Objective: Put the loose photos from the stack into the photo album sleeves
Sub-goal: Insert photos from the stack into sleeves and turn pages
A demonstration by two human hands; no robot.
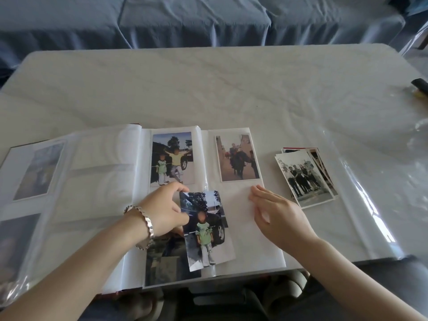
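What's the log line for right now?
left hand: pinches loose photo over album | right hand: open by empty sleeve | stack: right of album

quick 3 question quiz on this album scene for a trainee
1. True or false: the left hand holds a loose photo over the open album.
2. The stack of photos lies: A) left of the album, B) right of the album, C) inside a box.
3. Which wrist wears the bracelet?
Key: 1 true; 2 B; 3 left.
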